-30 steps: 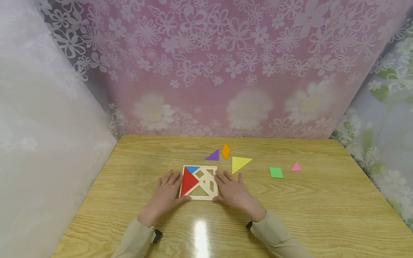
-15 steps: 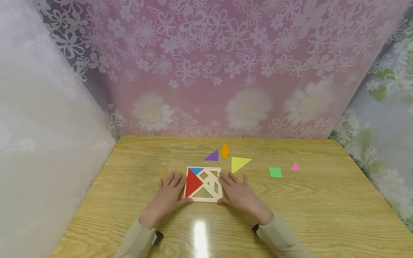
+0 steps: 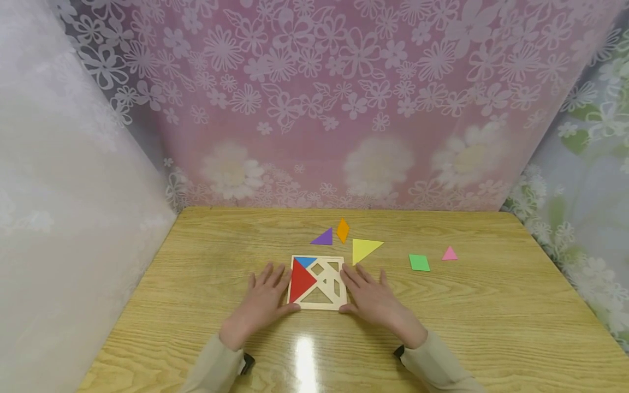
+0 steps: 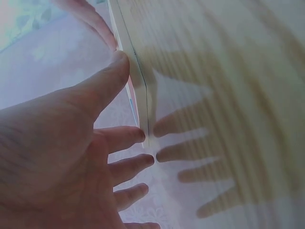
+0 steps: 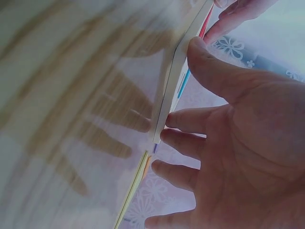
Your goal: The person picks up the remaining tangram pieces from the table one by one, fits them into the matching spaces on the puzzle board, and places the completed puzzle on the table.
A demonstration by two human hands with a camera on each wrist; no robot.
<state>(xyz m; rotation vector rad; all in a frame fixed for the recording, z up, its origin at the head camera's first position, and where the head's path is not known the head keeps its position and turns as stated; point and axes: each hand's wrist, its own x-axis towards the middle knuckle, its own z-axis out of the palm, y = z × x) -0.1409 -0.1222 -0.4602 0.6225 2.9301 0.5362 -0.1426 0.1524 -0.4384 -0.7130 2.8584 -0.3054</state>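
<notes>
A wooden tangram tray (image 3: 319,307) lies flat on the table, a red triangle (image 3: 301,281) and a blue triangle (image 3: 306,262) set in its left side. Its other cut-outs show the table through them. My left hand (image 3: 262,299) touches the tray's left edge with fingers extended and its thumb at the near corner. On the opposite edge, my right hand (image 3: 373,299) rests fingertips and thumb against the wood, fingers straight. In the right wrist view, the thumb (image 5: 205,59) lies against the tray's side.
Beyond the tray lie a purple triangle (image 3: 324,237), an orange parallelogram (image 3: 343,231) and a yellow triangle (image 3: 365,249), the yellow one close to my right fingertips. Farther right are a green piece (image 3: 419,262) and a pink triangle (image 3: 449,254). A floral curtain (image 3: 304,109) hangs behind the wooden table (image 3: 206,234).
The tray has slid to the right and slightly nearer, with both hands moving along at its edges. The loose pieces have stayed in place on the table.
</notes>
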